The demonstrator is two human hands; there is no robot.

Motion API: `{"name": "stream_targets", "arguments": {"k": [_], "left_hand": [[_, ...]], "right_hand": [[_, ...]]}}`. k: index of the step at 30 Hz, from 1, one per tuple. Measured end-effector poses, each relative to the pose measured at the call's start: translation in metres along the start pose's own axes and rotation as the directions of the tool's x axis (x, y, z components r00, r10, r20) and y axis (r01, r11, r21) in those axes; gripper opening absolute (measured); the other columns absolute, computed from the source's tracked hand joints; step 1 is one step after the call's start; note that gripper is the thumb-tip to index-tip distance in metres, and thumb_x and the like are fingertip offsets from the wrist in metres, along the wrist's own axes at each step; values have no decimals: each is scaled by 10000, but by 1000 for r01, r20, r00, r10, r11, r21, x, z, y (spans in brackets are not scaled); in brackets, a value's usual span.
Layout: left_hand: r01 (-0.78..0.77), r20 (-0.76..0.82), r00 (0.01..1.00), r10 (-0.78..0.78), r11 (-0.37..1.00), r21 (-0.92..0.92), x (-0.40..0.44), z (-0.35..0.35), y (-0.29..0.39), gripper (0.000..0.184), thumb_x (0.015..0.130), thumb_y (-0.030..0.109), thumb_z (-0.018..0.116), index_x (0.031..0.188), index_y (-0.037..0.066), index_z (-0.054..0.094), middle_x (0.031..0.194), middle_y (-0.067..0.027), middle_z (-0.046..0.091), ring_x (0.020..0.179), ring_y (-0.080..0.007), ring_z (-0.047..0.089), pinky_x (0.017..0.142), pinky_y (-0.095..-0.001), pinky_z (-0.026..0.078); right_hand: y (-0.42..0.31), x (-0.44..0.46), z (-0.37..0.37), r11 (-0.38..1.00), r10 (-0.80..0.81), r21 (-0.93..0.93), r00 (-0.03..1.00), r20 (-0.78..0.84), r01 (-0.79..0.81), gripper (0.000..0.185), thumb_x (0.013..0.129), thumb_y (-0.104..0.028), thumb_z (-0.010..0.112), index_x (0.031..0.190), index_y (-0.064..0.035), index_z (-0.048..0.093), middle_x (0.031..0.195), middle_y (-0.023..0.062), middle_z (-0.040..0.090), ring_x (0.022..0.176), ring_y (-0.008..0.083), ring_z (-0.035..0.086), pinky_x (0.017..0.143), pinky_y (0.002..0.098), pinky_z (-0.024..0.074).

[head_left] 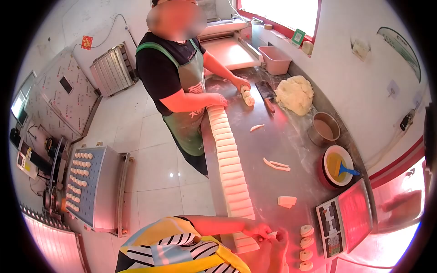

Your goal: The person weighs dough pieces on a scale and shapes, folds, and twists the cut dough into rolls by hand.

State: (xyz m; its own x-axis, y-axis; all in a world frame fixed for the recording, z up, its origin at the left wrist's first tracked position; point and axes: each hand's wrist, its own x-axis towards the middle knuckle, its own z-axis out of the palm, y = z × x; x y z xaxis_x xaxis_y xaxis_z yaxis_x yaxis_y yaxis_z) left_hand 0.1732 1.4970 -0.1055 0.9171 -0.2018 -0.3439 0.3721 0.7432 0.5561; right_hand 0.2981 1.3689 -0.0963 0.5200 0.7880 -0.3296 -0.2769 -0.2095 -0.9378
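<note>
My left hand (258, 230) and my right hand (278, 243) are close together over the near end of the metal table, fingers pinched on a small piece of dough (273, 234). Beside my left hand runs a long row of cut dough slices (230, 166), partly hidden under my forearm. Several shaped dough rolls (306, 243) lie in a column to the right of my hands. Farther up the table are a short dough piece (287, 201) and thin dough strips (276, 164).
A co-worker (175, 68) stands at the far left side, handling dough pieces. Along the right edge are a scale (330, 230), a bowl with a blue brush (338, 154), a metal pot (324, 128) and a big dough lump (295, 94). A tray of dough pieces (93, 182) stands left.
</note>
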Motion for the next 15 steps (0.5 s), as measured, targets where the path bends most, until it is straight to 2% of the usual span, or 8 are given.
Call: {"name": "stream_targets", "arguments": {"k": [2, 5, 8, 11, 12, 14, 15], "left_hand": [[-22, 36, 999, 19, 996, 85, 0, -3, 3, 136, 914, 161, 517, 964, 38, 548, 799, -2, 509, 650, -89, 502, 699, -325, 512], [3, 83, 996, -18, 985, 172, -1, -1, 10, 117, 905, 155, 533, 906, 38, 543, 776, -7, 508, 641, -95, 506, 685, -335, 517], [5, -12, 1000, -4, 994, 106, 1, 7, 0, 96, 890, 118, 533, 903, 28, 565, 756, -12, 507, 638, -100, 514, 668, -334, 523], [40, -25, 999, -41, 999, -20, 0, 21, -1, 151, 919, 150, 490, 921, 27, 577, 806, -26, 573, 675, -119, 564, 692, -323, 520], [3, -30, 1000, -3, 1000, -7, 4, 15, -7, 154, 914, 146, 495, 922, 21, 585, 812, -38, 588, 683, -128, 577, 681, -323, 520], [-42, -5, 999, 42, 999, -3, 26, -6, -39, 162, 904, 139, 506, 924, 10, 602, 826, -62, 617, 700, -146, 602, 659, -322, 521], [-136, 12, 991, 135, 983, 126, 32, -12, -49, 165, 895, 130, 514, 911, -2, 613, 807, -73, 622, 685, -152, 605, 645, -319, 521]], "right_hand": [[-16, -4, 1, 987, 123, 99, 991, 53, -128, 160, 759, 65, 585, 905, 1, 578, 760, 52, 593, 620, 108, 525, 610, 235, 442], [0, -3, -11, 996, 92, 6, 991, 101, -93, 147, 751, 49, 622, 889, 12, 583, 758, 45, 592, 621, 113, 534, 587, 236, 440], [14, -6, -21, 996, 3, -92, 998, 55, 3, 145, 740, 13, 669, 859, 21, 588, 749, 45, 594, 617, 117, 537, 566, 235, 436], [18, -12, -26, 985, -123, -118, 990, 63, 130, 164, 715, 7, 701, 838, 7, 593, 720, 16, 578, 646, 117, 553, 572, 241, 452], [17, -13, -27, 942, -165, -282, 983, 84, 183, 171, 712, 4, 704, 843, -2, 594, 710, 9, 569, 654, 120, 553, 589, 243, 459], [3, -25, -31, 769, -206, -596, 973, 108, 229, 186, 707, -3, 710, 852, -20, 595, 690, -3, 552, 669, 125, 555, 623, 249, 475], [0, -35, -36, 710, -229, -662, 968, 105, 239, 169, 721, -26, 698, 855, -18, 596, 712, 19, 558, 696, 152, 559, 638, 267, 472]]}}
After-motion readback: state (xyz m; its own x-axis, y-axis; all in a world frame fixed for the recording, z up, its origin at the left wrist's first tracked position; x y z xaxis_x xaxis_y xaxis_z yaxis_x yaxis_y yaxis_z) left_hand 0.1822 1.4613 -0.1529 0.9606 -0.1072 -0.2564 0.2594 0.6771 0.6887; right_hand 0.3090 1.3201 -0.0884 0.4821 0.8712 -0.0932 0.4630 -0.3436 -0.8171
